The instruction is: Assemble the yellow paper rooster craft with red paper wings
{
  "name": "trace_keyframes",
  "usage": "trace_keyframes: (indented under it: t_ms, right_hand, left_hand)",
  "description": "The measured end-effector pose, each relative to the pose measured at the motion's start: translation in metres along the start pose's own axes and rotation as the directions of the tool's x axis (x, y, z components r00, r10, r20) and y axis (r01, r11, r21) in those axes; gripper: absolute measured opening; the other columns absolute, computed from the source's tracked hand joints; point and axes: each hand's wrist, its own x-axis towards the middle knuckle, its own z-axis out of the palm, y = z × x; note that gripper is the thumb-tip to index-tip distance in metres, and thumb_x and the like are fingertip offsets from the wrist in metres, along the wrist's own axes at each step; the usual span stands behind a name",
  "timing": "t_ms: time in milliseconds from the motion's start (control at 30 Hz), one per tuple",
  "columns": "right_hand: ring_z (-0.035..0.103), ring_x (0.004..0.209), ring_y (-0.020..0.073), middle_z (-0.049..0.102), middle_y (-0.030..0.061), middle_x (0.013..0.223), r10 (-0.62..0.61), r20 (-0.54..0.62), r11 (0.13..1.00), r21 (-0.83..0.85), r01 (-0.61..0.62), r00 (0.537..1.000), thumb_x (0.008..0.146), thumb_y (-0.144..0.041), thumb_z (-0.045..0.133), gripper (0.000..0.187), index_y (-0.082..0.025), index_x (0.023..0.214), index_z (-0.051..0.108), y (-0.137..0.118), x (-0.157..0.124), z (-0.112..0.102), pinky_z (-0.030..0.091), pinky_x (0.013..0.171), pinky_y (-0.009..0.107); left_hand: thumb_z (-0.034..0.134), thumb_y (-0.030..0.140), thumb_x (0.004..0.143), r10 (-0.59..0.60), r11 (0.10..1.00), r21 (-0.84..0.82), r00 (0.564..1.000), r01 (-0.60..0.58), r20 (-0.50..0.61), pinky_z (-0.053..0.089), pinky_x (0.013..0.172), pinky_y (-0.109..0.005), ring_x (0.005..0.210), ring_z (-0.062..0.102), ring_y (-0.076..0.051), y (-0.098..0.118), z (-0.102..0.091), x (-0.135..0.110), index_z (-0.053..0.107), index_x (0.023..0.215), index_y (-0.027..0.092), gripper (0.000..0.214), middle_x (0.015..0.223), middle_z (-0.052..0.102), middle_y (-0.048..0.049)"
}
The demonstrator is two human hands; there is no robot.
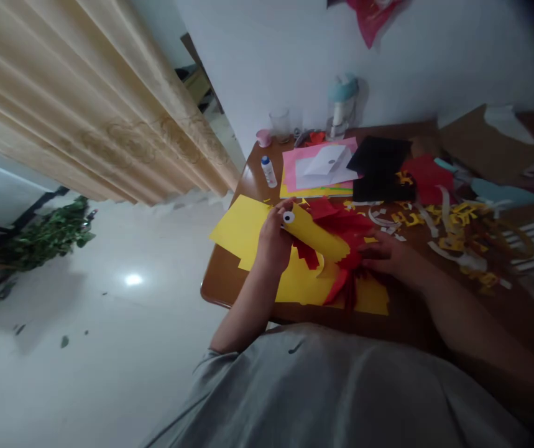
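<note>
A yellow paper tube figure with a black-and-white eye and red paper pieces lies tilted between my two hands. My left hand is closed around its eye end, with the fingertips partly hidden behind it. At the other end, the fingers of my right hand are curled against the red paper strips that fan out there. Beneath the figure are yellow paper sheets spread over the table's near left part.
On the brown table a glue bottle stands at the left, near a pink cup and a glass. Pink paper, black paper and a blue-lidded bottle lie farther back. Yellow scraps litter the right.
</note>
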Motion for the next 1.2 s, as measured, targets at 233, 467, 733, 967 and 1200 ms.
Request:
trace_keyframes:
  t_ms: [233,467,733,967,1200]
  right_hand:
    - [0.085,0.111,0.0339,0.086,0.0092,0.131,-0.040,0.000,0.997,-0.069,0.040,0.999,0.062,-0.046,0.110,0.092,-0.035,0.138,0.059,0.015,0.004,-0.011,0.070,0.091,0.046]
    - [0.085,0.122,0.0392,0.086,0.0087,0.131,-0.051,-0.010,0.989,-0.142,0.049,0.999,0.065,-0.049,0.110,0.077,-0.037,0.124,0.062,0.008,-0.006,-0.005,0.072,0.098,0.054]
    - [0.084,0.110,0.0326,0.086,0.0058,0.121,-0.007,0.002,0.985,-0.175,0.008,1.000,0.059,-0.040,0.111,0.078,-0.036,0.124,0.066,-0.003,-0.006,-0.001,0.070,0.093,0.047]
    - [0.081,0.104,0.0242,0.083,0.0031,0.114,-0.069,0.036,0.990,-0.122,0.073,0.997,0.060,-0.038,0.109,0.080,-0.031,0.131,0.072,-0.004,0.002,-0.002,0.066,0.099,0.041]
    - [0.083,0.101,0.0234,0.085,0.0022,0.105,0.001,0.213,0.991,-0.130,0.027,0.977,0.060,-0.024,0.107,0.091,-0.027,0.143,0.070,-0.019,0.022,-0.004,0.067,0.095,0.036]
  left_hand:
    - [0.082,0.044,0.094,0.125,0.992,-0.017,0.990,-0.124,0.072,0.065,0.102,-0.043,0.125,0.082,-0.032,0.000,0.002,-0.042,0.083,0.129,0.029,0.038,0.125,0.085,-0.0091]
    - [0.091,0.050,0.089,0.007,1.000,0.000,0.997,-0.007,0.076,0.065,0.100,-0.042,0.124,0.081,-0.030,0.013,-0.006,-0.044,0.086,0.117,0.031,0.034,0.119,0.086,-0.0074]
    - [0.104,0.060,0.079,0.040,0.992,0.119,0.994,-0.028,-0.098,0.065,0.086,-0.037,0.105,0.084,-0.027,0.004,-0.036,-0.026,0.087,0.099,0.023,0.046,0.107,0.089,-0.0079]
    - [0.105,0.062,0.076,0.041,0.983,0.184,0.951,0.017,-0.308,0.062,0.072,-0.029,0.087,0.082,-0.020,-0.004,-0.052,-0.003,0.072,0.093,0.021,0.055,0.096,0.084,-0.0042]
    - [0.097,0.057,0.087,0.106,0.918,0.379,0.844,0.121,-0.526,0.048,0.055,-0.019,0.059,0.055,-0.008,-0.008,-0.073,0.024,0.055,0.091,0.023,0.054,0.075,0.065,0.0065]
